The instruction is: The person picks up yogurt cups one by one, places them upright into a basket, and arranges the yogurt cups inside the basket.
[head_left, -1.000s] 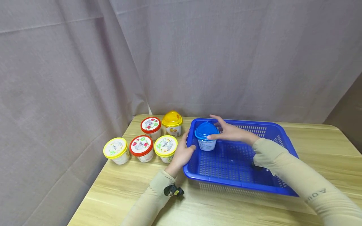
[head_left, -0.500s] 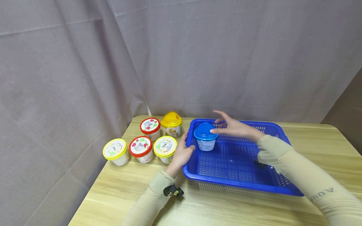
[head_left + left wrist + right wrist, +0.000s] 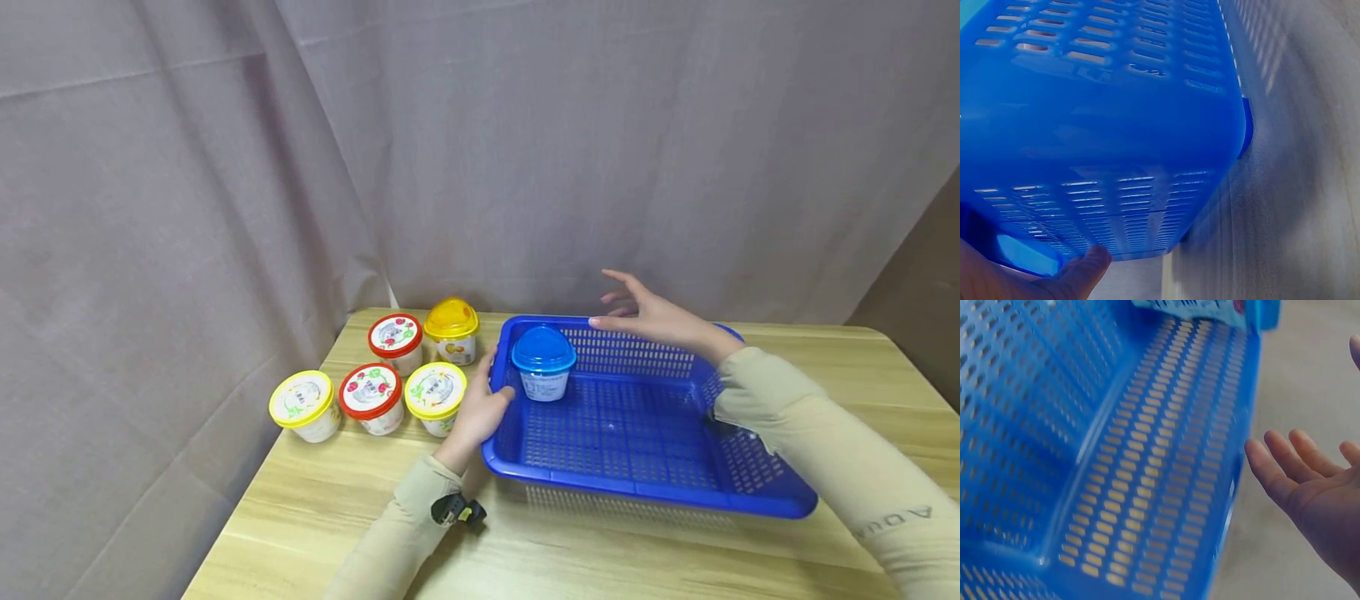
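My left hand (image 3: 480, 412) grips the left rim of a blue perforated plastic basket (image 3: 645, 493), thumb over the edge. In the left wrist view, the tip of a finger (image 3: 1094, 257) shows against the basket's outer wall. A white tub with a domed blue lid (image 3: 543, 367) stands upright inside, in the basket's far left corner. Over the basket's far rim is my right hand (image 3: 660, 321), fingers spread and holding nothing. The right wrist view has that hand (image 3: 1322, 494) beside the rim, with part of the tub (image 3: 1200, 307) at the top.
Left of the basket, several tubs stand on the wooden table (image 3: 315, 517): two red-lidded (image 3: 372, 398), two flat yellow-lidded (image 3: 437, 398), one with a domed yellow lid (image 3: 452, 329). A grey curtain (image 3: 525, 167) hangs behind the table.
My right hand has let go of the blue-lidded tub and moved up and to the right, away from it. The tub stays in the basket's corner. My left hand keeps its hold.
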A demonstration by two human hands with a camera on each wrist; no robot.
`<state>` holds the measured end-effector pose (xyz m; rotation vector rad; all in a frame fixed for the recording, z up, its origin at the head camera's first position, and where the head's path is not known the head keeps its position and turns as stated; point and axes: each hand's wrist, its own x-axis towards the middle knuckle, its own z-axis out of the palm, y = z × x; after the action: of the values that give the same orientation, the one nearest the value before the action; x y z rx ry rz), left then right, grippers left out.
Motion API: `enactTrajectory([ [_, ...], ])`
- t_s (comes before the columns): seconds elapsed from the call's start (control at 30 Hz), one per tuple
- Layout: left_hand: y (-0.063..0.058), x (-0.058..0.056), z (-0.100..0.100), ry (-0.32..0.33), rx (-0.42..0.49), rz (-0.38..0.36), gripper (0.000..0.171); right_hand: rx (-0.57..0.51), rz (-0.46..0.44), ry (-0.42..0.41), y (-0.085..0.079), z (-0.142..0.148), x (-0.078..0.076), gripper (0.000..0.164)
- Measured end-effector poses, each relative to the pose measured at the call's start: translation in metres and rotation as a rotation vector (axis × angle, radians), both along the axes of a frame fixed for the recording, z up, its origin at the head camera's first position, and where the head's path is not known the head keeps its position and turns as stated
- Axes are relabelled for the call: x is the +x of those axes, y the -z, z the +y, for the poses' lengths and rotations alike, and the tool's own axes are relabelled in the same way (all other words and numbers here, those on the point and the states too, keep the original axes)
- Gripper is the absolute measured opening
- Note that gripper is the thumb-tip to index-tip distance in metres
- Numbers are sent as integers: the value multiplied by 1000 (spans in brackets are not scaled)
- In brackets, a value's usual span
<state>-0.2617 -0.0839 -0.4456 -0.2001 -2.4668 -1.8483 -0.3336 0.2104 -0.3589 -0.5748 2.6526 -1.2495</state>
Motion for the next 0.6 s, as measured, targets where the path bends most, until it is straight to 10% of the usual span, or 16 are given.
enactTrajectory([
  [0.6, 0, 1, 0, -5, -2, 0, 76, -7, 23, 171, -36, 98, 9, 95],
])
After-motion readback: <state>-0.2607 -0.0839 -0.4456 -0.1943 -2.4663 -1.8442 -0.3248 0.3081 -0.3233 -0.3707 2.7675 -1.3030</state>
